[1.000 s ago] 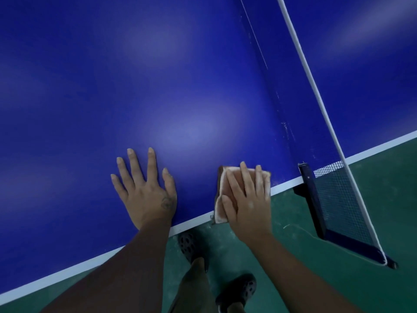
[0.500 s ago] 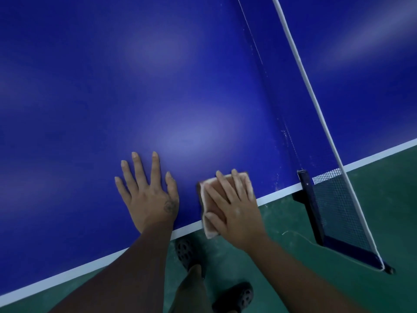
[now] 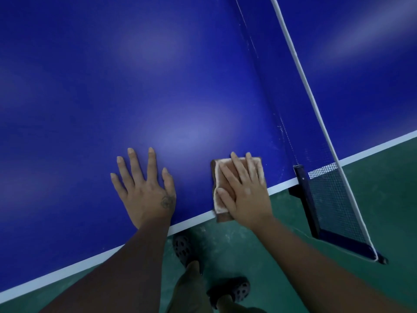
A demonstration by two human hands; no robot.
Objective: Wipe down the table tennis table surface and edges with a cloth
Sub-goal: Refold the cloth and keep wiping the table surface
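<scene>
The blue table tennis table [image 3: 158, 75] fills most of the view, and its white edge line [image 3: 194, 219] runs diagonally under my hands. A folded beige cloth [image 3: 258, 164] lies on the surface right at that edge, a corner hanging slightly past it. My right hand [image 3: 244, 193] presses flat on the cloth, fingers spread over it and thumb along its left side. My left hand [image 3: 144, 190] rests palm down on the bare surface just left of the cloth, fingers apart and holding nothing.
The net [image 3: 336, 199] with its white top band stands to the right, held by a dark clamp post [image 3: 302, 184] at the table edge close to the cloth. Green floor [image 3: 372, 211] lies below, where my dark shoes [image 3: 182, 247] stand.
My right hand slid the cloth left along the edge towards my left hand, then back right towards the net post. The left hand stayed planted.
</scene>
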